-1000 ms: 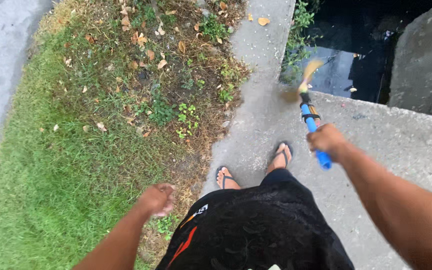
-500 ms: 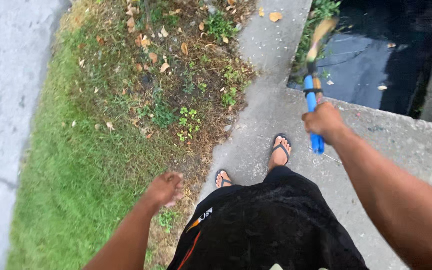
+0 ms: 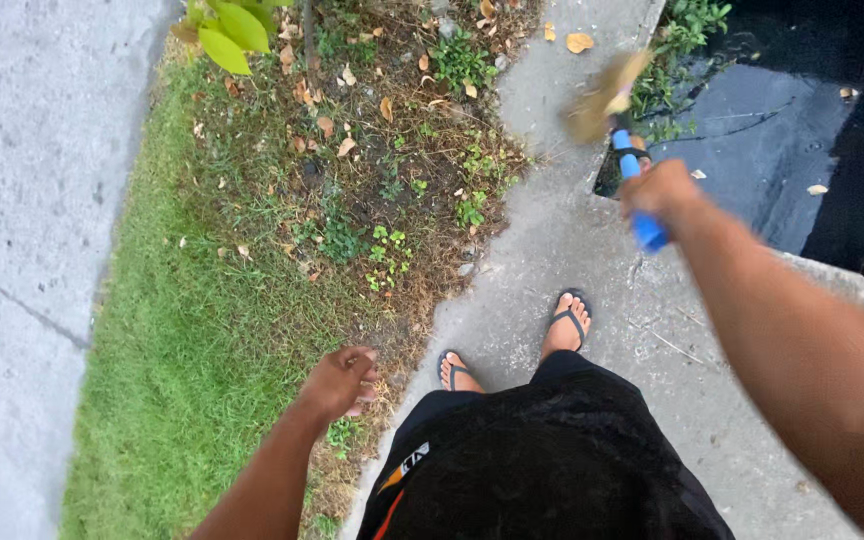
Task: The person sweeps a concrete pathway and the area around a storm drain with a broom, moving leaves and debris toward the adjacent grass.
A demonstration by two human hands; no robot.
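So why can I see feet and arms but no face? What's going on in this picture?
The camera sits on a person's head and looks down, so you see what they see: their own arms, dark shorts and feet in flip-flops. There is one view only. The right hand holds a brush with a blue handle; its bristly end is blurred. The left hand holds nothing and hangs loosely curled over the grass. The person stands on a concrete path. Beside it lies a patch of dirt with weeds and dry leaves. On the other side is a drain with dark water.
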